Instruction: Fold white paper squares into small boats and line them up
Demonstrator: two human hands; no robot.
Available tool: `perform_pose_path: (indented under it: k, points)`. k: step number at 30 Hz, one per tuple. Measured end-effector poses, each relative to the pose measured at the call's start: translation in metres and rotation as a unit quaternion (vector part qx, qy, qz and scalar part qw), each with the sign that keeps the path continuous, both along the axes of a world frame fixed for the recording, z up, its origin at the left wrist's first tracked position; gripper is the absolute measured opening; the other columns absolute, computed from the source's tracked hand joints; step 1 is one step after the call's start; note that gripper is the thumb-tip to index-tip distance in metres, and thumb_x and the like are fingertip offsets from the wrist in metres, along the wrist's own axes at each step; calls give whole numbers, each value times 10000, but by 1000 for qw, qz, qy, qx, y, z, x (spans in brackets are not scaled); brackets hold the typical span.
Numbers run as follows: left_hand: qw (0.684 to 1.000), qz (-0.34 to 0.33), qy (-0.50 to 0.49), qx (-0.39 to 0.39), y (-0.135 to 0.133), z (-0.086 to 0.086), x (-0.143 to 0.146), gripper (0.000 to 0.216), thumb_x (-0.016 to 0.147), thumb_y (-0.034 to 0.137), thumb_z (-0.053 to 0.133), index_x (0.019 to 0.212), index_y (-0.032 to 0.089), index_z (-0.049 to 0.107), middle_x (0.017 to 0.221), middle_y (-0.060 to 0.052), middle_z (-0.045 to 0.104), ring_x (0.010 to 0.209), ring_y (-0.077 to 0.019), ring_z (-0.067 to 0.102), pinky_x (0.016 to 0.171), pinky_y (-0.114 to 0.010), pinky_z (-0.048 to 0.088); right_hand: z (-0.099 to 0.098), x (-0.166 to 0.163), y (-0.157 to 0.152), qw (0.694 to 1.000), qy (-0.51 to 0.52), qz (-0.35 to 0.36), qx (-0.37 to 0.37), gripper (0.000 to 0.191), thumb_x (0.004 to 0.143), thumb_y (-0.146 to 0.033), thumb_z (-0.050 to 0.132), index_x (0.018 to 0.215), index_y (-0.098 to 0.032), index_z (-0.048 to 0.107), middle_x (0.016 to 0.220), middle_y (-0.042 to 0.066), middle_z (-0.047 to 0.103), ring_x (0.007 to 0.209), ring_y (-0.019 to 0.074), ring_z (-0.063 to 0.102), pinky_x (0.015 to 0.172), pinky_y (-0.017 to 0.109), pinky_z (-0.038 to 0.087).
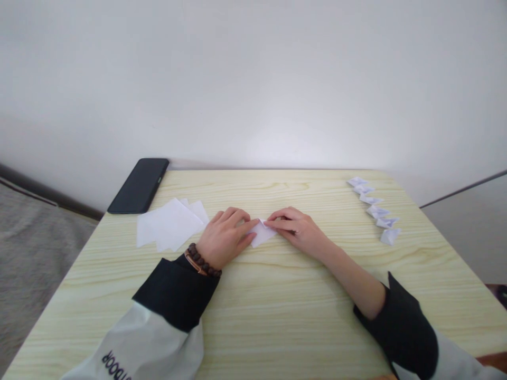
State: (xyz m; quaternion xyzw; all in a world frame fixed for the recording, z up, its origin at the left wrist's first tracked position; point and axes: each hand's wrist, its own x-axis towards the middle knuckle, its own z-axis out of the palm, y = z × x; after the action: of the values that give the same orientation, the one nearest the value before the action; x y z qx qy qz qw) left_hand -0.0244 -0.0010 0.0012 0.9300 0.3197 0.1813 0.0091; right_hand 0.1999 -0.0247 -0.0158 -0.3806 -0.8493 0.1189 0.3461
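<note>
A small white sheet of paper (262, 236), partly folded, lies on the wooden table between my two hands. My left hand (228, 235), with a dark bead bracelet at the wrist, holds the paper's left side between thumb and index finger. At the upper right edge, the fingers of my right hand (298, 227) pinch a folded flap. My fingers hide parts of the sheet's edges. Just left of my left hand is a loose spread of white paper sheets (168, 224).
Several small folded paper boats (377, 211) stand in a line on the right of the table (285, 316). A black tablet or large phone (138, 186) lies at the back left corner. A white wall (253, 84) rises behind the table's far edge.
</note>
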Motion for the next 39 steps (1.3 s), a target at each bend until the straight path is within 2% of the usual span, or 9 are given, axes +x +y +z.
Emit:
perform_pose_path:
  k: [6, 10, 22, 28, 34, 39]
  points:
    - [1000, 4, 12, 2, -1, 3, 2, 335, 860, 257, 511, 1187, 214, 571, 968, -66, 623, 911, -209, 527, 795, -354, 442, 1, 1, -1, 1000, -3, 3, -4, 260, 893, -145, 475, 1039, -226, 674, 986, 66, 655, 886, 156, 572, 773, 305, 495]
    - [1000, -4, 24, 17, -2, 4, 2, 310, 863, 232, 487, 1153, 248, 596, 954, -66, 612, 914, -216, 515, 777, -360, 439, 2, 1, -2, 1000, -21, 12, -7, 266, 880, -123, 488, 1066, -202, 660, 999, 70, 646, 902, 160, 554, 807, 317, 482]
    - [999, 4, 30, 20, -4, 5, 5, 308, 842, 212, 500, 1126, 235, 615, 972, -75, 600, 933, -228, 506, 767, -369, 433, 10, 0, -4, 994, -104, 16, 7, 303, 834, -79, 464, 1035, -186, 662, 1006, 78, 619, 873, 179, 517, 800, 345, 474]
    - [999, 12, 33, 26, -5, 7, 7, 304, 833, 189, 485, 1091, 248, 634, 959, -68, 602, 917, -227, 510, 729, -358, 428, 5, 3, -1, 999, -38, 1, -10, 339, 809, -61, 470, 1076, -170, 647, 956, 88, 600, 904, 175, 531, 815, 332, 473]
    - [999, 33, 31, 27, -7, 6, 9, 288, 833, 209, 500, 1073, 266, 648, 957, -61, 616, 929, -228, 517, 714, -350, 442, 10, 5, -3, 994, -104, -21, 1, 254, 846, -124, 471, 956, -193, 690, 924, 84, 597, 846, 181, 532, 749, 332, 481]
    - [998, 55, -9, 10, -5, 1, 12, 228, 865, 336, 508, 1004, 273, 677, 957, -49, 624, 929, -215, 525, 739, -337, 467, 13, 8, -5, 997, -73, -34, -11, 223, 829, -116, 494, 854, -176, 707, 899, 69, 615, 791, 152, 563, 734, 294, 478]
